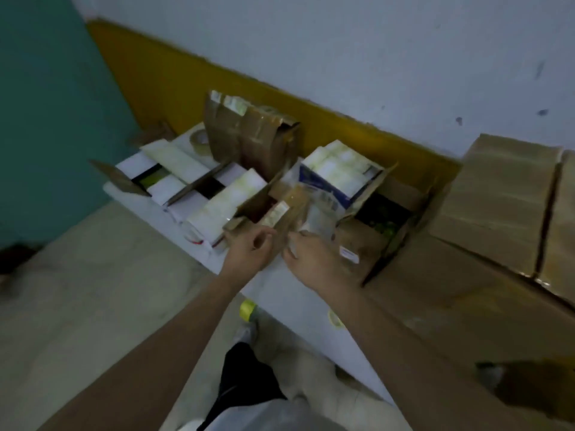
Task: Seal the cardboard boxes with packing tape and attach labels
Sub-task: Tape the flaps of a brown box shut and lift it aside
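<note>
A small open brown cardboard box (273, 209) sits near the front edge of the white table (280, 293), its flaps up and an old strip of pale tape on the near flap. The left hand (249, 251) has its grip curled at that flap, thumb and fingers pinching its edge. The right hand (314, 259) is just beside it, fingers bent on the box; whether it holds anything I cannot tell. A clear packing tape roll (199, 138) lies at the table's far left corner. Larger sealed brown cartons (497, 194) stand well to the right.

White table (280, 293); yellow wall band (174, 76); teal wall (46, 119).
</note>
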Demonstrator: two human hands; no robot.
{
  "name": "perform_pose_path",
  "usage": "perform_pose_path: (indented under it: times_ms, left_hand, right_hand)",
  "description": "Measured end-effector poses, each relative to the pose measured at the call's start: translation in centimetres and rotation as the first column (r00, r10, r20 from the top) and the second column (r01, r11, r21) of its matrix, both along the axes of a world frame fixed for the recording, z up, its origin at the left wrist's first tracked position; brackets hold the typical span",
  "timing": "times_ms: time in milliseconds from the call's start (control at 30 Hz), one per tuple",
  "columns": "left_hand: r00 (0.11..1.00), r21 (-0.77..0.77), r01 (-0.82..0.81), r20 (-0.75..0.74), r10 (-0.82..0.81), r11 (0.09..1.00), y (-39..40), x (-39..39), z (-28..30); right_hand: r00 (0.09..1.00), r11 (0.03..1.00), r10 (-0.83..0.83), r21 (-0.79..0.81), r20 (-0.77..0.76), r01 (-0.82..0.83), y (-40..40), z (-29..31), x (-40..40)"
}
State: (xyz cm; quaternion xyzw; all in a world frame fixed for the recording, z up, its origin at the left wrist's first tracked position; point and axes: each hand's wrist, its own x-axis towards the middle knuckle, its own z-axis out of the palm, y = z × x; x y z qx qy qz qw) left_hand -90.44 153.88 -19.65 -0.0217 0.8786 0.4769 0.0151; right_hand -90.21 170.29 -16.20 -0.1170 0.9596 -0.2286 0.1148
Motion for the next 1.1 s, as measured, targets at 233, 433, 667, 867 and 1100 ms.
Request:
perform_pose_path:
  times_ms: [233,433,667,867,1100]
  left_hand:
    - [0.818,-0.238,-0.258,0.463,0.343,0.936,-6.4,3.4,-10.8]
    - [0.567,-0.101,-0.022,0.818,0.096,0.995,-6.6,1.3,-19.4]
    - [0.590,0.323,-0.341,0.805,-0.066,0.883,-7.7,0.5,-25.1]
    - [0.584,0.369,-0.240,0.794,-0.170,0.898,-7.6,0.3,-21.2]
    - [0.306,0.370,-0.279,0.909,-0.283,0.886,-7.8,-1.6,-17.4]
  right_hand:
    - [0.881,0.999,-0.012,-0.027,0.472,0.028,-5.3,-12.3,1.5]
    - [0.848,0.989,-0.125,0.001,0.516,0.146,-6.1,-17.4,0.7]
    - [0.792,0.977,-0.180,0.015,0.583,0.211,-4.9,-17.9,0.2]
    - [0.757,0.967,-0.193,-0.011,0.624,0.256,-4.9,-18.3,-0.1]
    - [0.540,0.851,-0.348,0.017,0.766,0.525,-5.8,-20.3,0.5]
